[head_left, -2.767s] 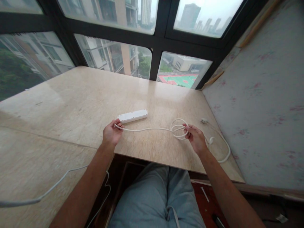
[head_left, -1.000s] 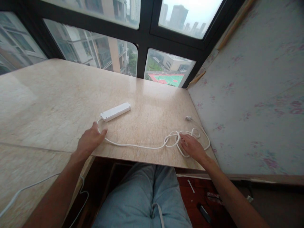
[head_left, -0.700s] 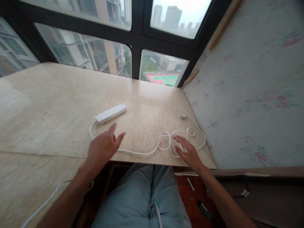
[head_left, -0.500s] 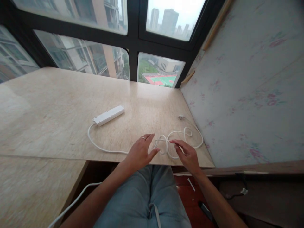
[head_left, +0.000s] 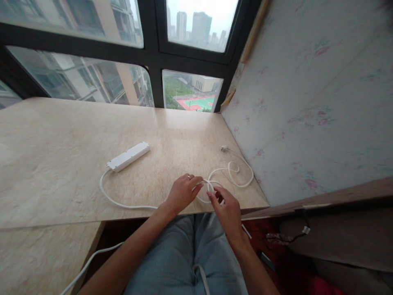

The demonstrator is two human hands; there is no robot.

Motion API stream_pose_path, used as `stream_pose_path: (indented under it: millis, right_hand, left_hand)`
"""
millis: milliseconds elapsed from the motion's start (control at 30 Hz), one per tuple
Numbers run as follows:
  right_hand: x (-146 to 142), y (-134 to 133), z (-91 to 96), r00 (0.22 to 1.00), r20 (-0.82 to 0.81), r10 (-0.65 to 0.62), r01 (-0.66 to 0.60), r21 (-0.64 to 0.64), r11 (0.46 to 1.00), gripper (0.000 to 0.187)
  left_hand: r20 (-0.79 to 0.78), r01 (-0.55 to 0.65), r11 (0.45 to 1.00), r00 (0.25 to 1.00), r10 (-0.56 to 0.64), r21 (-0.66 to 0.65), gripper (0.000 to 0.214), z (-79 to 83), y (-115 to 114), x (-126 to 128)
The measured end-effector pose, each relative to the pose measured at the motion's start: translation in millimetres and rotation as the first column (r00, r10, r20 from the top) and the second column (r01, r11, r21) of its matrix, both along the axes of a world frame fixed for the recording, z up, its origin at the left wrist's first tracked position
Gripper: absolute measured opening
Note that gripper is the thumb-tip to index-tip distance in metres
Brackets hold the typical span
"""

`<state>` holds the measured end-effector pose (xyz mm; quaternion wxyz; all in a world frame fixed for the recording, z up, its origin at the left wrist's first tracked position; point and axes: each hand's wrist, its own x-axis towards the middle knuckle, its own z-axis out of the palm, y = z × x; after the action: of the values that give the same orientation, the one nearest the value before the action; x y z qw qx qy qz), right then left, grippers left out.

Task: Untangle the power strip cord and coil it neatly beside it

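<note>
A white power cord lies in loose loops on the pale windowsill, its nearer loops between my hands. My left hand is closed, thumb and fingers pinching the cord at the left of these loops. A crossing part of the cord is held between the thumb and fingers of my right hand. Off to the left rests a white power strip, and its cord curves toward the front edge behind my left wrist. The plug sits farther back, near the wall.
The pale stone-look sill ends in front of my legs. A dark-framed window bounds it behind, and a flowered wall on the right. Another stretch of white cord hangs at the lower left. A dark cable lies low on the right.
My left fingers have closed on the cord. My right hand has moved left and nearer to me, drawing the loops closer together. The view has turned right.
</note>
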<state>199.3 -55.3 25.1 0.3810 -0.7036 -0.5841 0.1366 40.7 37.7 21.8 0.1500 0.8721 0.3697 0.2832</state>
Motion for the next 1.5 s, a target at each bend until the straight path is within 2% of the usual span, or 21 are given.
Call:
stream_pose_path:
  millis: [133,200,267,300,367,433,500,567,667,700,733,800,833,867,933,1000,1100,1267,1367,1433,1500]
  right_hand:
    - [-3.0,8.4,-5.0,0.959,-0.243,-0.144,0.125,-0.091,0.988,0.037]
    - [-0.9,14.0,-6.9,0.919,-0.329,-0.215,0.193,-0.1,0.976,0.039]
    - [0.7,20.3,-11.0,0.874,-0.405,-0.268,0.24,-0.121,0.963,0.042]
    - [0.6,23.6,-14.1,0.842,-0.458,-0.283,0.248,-0.136,0.959,0.043]
    - [-2.0,29.9,-21.2,0.727,-0.615,-0.305,0.246,-0.181,0.952,0.045]
    - [-6.9,35.1,-27.8,0.567,-0.764,-0.307,0.228,-0.213,0.95,0.048]
    - [-12.5,38.2,-32.3,0.468,-0.838,-0.282,0.206,-0.206,0.956,0.049]
    - [-16.6,39.4,-35.2,0.475,-0.847,-0.237,0.168,-0.177,0.97,0.048]
    - [-18.3,38.8,-38.5,0.561,-0.81,-0.169,0.092,-0.142,0.986,0.046]
    - [-17.8,38.5,-39.8,0.585,-0.796,-0.154,0.071,-0.138,0.988,0.046]
    - [-17.2,38.2,-41.2,0.605,-0.784,-0.142,0.053,-0.137,0.989,0.046]
    - [-15.7,37.7,-44.3,0.639,-0.76,-0.122,0.027,-0.136,0.99,0.046]
    - [-15.1,37.5,-45.8,0.655,-0.747,-0.112,0.021,-0.131,0.991,0.046]
    - [-14.7,37.3,-47.2,0.671,-0.734,-0.101,0.017,-0.121,0.993,0.045]
    - [-14.3,37.0,-49.2,0.693,-0.717,-0.074,0.014,-0.09,0.996,0.044]
    - [-14.2,36.6,-50.4,0.701,-0.711,-0.054,0.021,-0.055,0.998,0.043]
    - [-13.9,35.7,-51.3,0.721,-0.691,-0.039,0.043,-0.012,0.999,0.043]
    - [-13.0,33.5,-53.4,0.728,-0.685,-0.011,0.025,0.011,1.0,0.04]
    - [-14.9,33.8,-52.8,0.711,-0.702,-0.03,0.043,0.0,0.999,0.041]
    - [-17.7,35.1,-50.7,0.69,-0.72,-0.072,0.092,-0.012,0.996,0.042]
    - [-20.9,37.0,-47.8,0.679,-0.724,-0.123,0.153,-0.025,0.988,0.043]
  left_hand:
    - [0.014,-0.007,1.0,1.0,0.007,0.007,0.025,-0.1,0.6,-14.9]
    - [0.093,-0.052,0.998,0.994,0.054,-0.021,0.025,-1.1,0.0,-23.8]
    - [0.238,-0.114,0.986,0.961,0.141,-0.125,0.023,-2.2,-0.5,-31.5]
    - [0.32,-0.133,0.964,0.925,0.204,-0.229,0.021,-2.6,-0.4,-34.8]
    - [0.458,-0.09,0.861,0.817,0.351,-0.5,0.019,-2.6,0.1,-40.4]
    - [0.539,0.053,0.71,0.692,0.481,-0.702,0.025,-1.2,0.9,-46.1]
    - [0.567,0.168,0.617,0.625,0.537,-0.769,0.036,1.1,1.9,-52.5]
    - [0.548,0.182,0.596,0.657,0.518,-0.782,0.045,2.9,3.0,-58.9]
    - [0.434,0.104,0.618,0.8,0.413,-0.779,0.054,2.3,5.0,-64.5]
    - [0.381,0.056,0.65,0.847,0.371,-0.758,0.053,1.6,5.6,-64.4]
    - [0.33,0.0,0.705,0.883,0.333,-0.71,0.049,1.2,5.8,-63.1]
    - [0.252,-0.116,0.858,0.928,0.273,-0.501,0.044,2.9,5.2,-56.9]
    - [0.225,-0.152,0.926,0.944,0.24,-0.347,0.043,5.6,4.3,-52.3]
    - [0.198,-0.159,0.97,0.961,0.195,-0.184,0.043,9.6,2.9,-46.8]
    - [0.104,-0.08,0.994,0.992,0.071,0.08,0.042,19.8,-0.8,-34.2]
    - [-0.055,0.079,0.98,0.996,-0.07,0.184,0.035,29.0,-4.9,-21.5]
    - [-0.268,0.209,0.968,0.949,-0.166,0.139,0.03,30.0,-9.1,-6.5]
    - [-0.377,0.177,0.984,0.912,-0.162,0.006,0.013,4.2,-11.3,2.0]
    - [-0.251,0.142,0.99,0.958,-0.136,0.006,0.021,1.2,-18.6,0.5]
    - [-0.039,0.061,0.998,0.997,-0.062,-0.03,0.025,11.5,-28.0,-2.9]
    - [0.187,-0.042,0.991,0.98,0.065,-0.125,0.027,29.7,-39.2,-9.3]
